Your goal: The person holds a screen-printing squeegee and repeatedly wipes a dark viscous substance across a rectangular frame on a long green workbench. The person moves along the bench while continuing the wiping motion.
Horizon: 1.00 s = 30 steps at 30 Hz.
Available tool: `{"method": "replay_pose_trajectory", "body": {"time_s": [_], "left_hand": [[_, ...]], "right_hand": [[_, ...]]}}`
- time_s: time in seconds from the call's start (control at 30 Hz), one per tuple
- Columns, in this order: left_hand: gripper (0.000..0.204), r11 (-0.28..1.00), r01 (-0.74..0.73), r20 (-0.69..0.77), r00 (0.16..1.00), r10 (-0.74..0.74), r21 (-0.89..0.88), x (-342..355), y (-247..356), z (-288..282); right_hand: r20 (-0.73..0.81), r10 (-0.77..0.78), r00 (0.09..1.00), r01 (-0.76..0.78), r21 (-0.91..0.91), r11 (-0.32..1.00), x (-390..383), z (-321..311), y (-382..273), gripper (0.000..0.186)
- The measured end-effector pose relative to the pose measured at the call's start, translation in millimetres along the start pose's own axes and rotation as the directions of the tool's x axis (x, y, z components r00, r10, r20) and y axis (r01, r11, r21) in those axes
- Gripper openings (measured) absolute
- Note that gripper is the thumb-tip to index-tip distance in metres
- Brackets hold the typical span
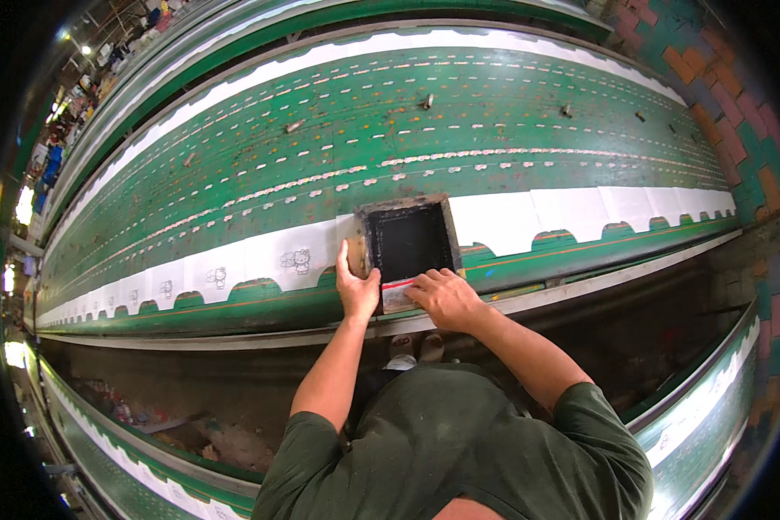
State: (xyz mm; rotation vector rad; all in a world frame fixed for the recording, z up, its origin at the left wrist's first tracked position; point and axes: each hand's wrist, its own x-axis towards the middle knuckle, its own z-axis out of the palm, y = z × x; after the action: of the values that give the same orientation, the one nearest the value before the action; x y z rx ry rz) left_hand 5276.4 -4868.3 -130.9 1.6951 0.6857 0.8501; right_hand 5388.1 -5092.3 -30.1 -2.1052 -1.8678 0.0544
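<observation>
A screen printing frame with a dark, ink-covered mesh lies over the near row of white cut pieces on a long green table. My left hand grips the frame's left side, thumb near the inner edge and fingers outside. At the frame's near end my right hand is closed on what looks like a squeegee with a red edge; the fingers partly hide it. White pieces left of the frame carry black outline cartoon figures. To its right, the white pieces look blank.
The green table bears rows of small coloured marks and several small metal clamps. Another white row runs along its far edge. A rail edges the near side. Behind me stands another green table; coloured paving lies at right.
</observation>
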Motion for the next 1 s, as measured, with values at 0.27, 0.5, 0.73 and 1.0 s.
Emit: {"method": "replay_pose_trajectory", "body": {"time_s": [0.27,0.5,0.73,1.0], "left_hand": [[0.079,0.978,0.158,0.160,0.978,-0.136,-0.135,21,-4,-21],[0.079,0.988,0.140,0.217,0.968,-0.123,-0.064,26,19,-29],[0.080,0.987,0.124,0.242,0.965,-0.097,-0.098,24,10,-32],[0.079,0.928,0.248,0.218,0.957,-0.190,-0.278,24,14,-24]], "right_hand": [[0.070,0.062,0.996,-0.083,0.359,0.930,79,-16,88,0.027],[-0.120,0.265,0.957,-0.240,0.190,0.952,112,-10,103,0.042],[-0.143,0.155,0.977,-0.141,0.105,0.984,52,10,44,0.049],[-0.028,0.241,0.970,-0.237,0.103,0.966,7,5,-19,0.045]]}}
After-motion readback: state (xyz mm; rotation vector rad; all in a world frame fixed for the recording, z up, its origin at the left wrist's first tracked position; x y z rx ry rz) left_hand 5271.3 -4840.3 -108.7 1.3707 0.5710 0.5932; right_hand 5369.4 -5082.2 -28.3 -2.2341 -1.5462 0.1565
